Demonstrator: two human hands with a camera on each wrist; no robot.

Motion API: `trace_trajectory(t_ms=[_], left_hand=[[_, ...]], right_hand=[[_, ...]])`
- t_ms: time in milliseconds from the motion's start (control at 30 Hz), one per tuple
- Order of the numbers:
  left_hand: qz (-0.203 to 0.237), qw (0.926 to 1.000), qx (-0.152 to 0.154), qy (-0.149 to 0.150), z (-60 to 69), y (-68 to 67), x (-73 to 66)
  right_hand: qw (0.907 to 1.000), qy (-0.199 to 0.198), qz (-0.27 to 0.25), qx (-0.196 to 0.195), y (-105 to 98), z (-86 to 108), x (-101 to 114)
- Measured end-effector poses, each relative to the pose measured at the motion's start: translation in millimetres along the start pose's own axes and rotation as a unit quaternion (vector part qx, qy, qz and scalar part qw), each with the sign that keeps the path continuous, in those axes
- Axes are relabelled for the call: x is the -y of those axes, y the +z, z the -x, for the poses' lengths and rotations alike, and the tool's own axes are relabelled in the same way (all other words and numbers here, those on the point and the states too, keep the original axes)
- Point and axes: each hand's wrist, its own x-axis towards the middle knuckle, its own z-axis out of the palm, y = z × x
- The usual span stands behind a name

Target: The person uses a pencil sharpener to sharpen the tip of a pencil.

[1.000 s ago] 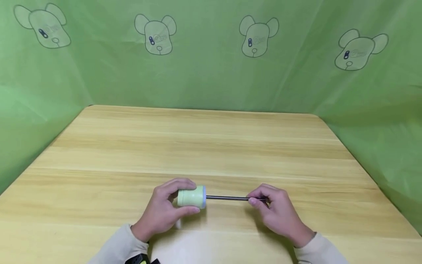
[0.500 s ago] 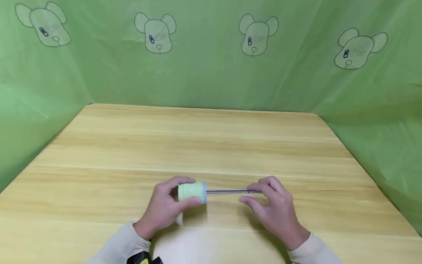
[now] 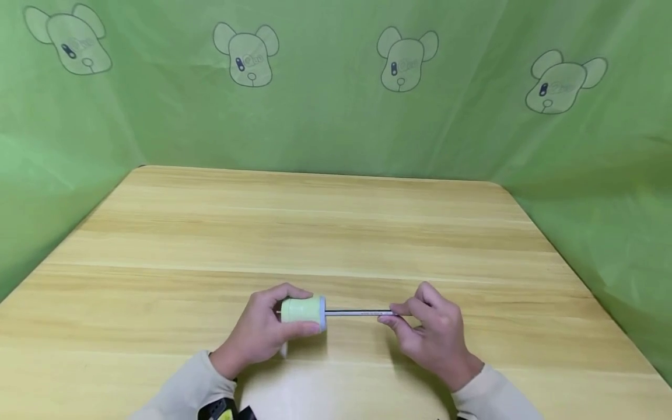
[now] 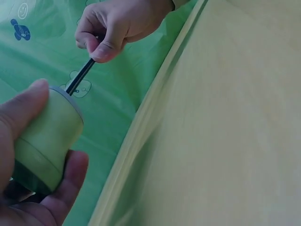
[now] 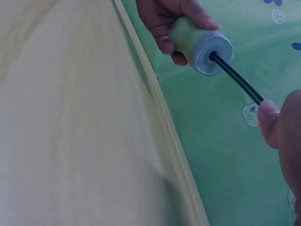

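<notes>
My left hand (image 3: 265, 329) grips a light-green, cup-shaped pencil sharpener (image 3: 301, 310) between thumb and fingers, holding it sideways above the table. Its bluish end face (image 5: 214, 52) points right, and a dark striped pencil (image 3: 357, 312) sticks into the hole in the middle of it. At the pencil's outer end, the thumb and forefinger of my right hand (image 3: 433, 332) pinch the shaft. The left wrist view shows the sharpener's darker base (image 4: 33, 176) near my left palm. The pencil's tip is hidden inside the sharpener.
A pale wooden table (image 3: 315, 233) spreads beneath both hands. Green cloth (image 3: 325, 128) printed with bear heads hangs behind it and on both sides. A black strap (image 3: 217, 409) circles the left wrist.
Half a second ago the right thumb was off the pencil; now it pinches the shaft again. The pencil's visible side has turned from dark to paler, with print. The left hand's grip stays.
</notes>
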Motion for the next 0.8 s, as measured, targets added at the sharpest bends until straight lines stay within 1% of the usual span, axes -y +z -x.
trace_trajectory(t_ms=[67,167,200,233,267,300,333,367,433,467,500,533,567,600,667,700,733,800], left_hand=[[-0.018,0.9998,0.000,0.010,-0.2,-0.3,0.7],[-0.048,0.9980,-0.004,0.040,-0.8,-0.5,2.0],[-0.059,0.9968,-0.006,0.054,-1.0,-0.3,2.7],[-0.069,0.9953,-0.011,0.068,-1.3,-0.1,3.5],[-0.081,0.9930,-0.016,0.085,-1.7,0.3,4.0],[-0.093,0.9901,-0.022,0.103,-2.1,0.9,4.5],[-0.105,0.9865,-0.029,0.122,-2.8,1.0,5.2],[-0.115,0.9827,-0.034,0.141,-3.4,1.4,5.9],[-0.134,0.9746,-0.045,0.174,-4.5,2.5,6.2],[-0.141,0.9712,-0.049,0.186,-4.8,3.2,6.0],[-0.144,0.9695,-0.052,0.191,-4.9,3.9,5.9],[-0.147,0.9691,-0.055,0.191,-4.9,4.6,5.4],[-0.145,0.9705,-0.060,0.183,-4.9,5.2,5.0],[-0.143,0.9728,-0.065,0.171,-4.9,5.5,4.4],[-0.130,0.9796,-0.076,0.134,-4.5,4.7,3.2],[-0.123,0.9824,-0.081,0.114,-4.5,3.8,2.8],[-0.116,0.9849,-0.084,0.098,-4.7,2.6,2.5],[-0.102,0.9882,-0.090,0.071,-5.4,-0.6,1.6]], right_hand=[[0.9995,0.020,-0.001,0.023,-1.2,3.2,0.5],[0.9955,0.063,-0.024,0.067,-4.8,3.1,2.5],[0.9923,0.083,-0.034,0.085,-6.4,2.2,3.5],[0.9869,0.110,-0.049,0.107,-8.0,0.9,4.5],[0.9782,0.145,-0.066,0.133,-9.7,-0.6,5.8],[0.9652,0.185,-0.085,0.164,-11.3,-2.5,6.9],[0.9449,0.236,-0.107,0.200,-12.0,-5.3,7.4],[0.9185,0.293,-0.128,0.233,-12.7,-8.1,7.9],[0.8651,0.390,-0.149,0.278,-12.8,-12.9,7.9],[0.8508,0.415,-0.143,0.288,-11.9,-14.6,7.4],[0.8469,0.423,-0.134,0.293,-10.5,-15.7,6.7],[0.8552,0.414,-0.120,0.288,-8.6,-15.9,5.5],[0.8743,0.389,-0.104,0.271,-6.7,-15.6,4.4],[0.8967,0.355,-0.086,0.250,-4.6,-14.7,3.3],[0.9379,0.274,-0.053,0.206,-1.0,-12.1,1.5],[0.9515,0.240,-0.050,0.186,0.3,-10.7,0.7],[0.9612,0.212,-0.053,0.168,1.2,-9.4,-0.1],[0.9729,0.168,-0.063,0.146,2.7,-7.6,-1.3]])
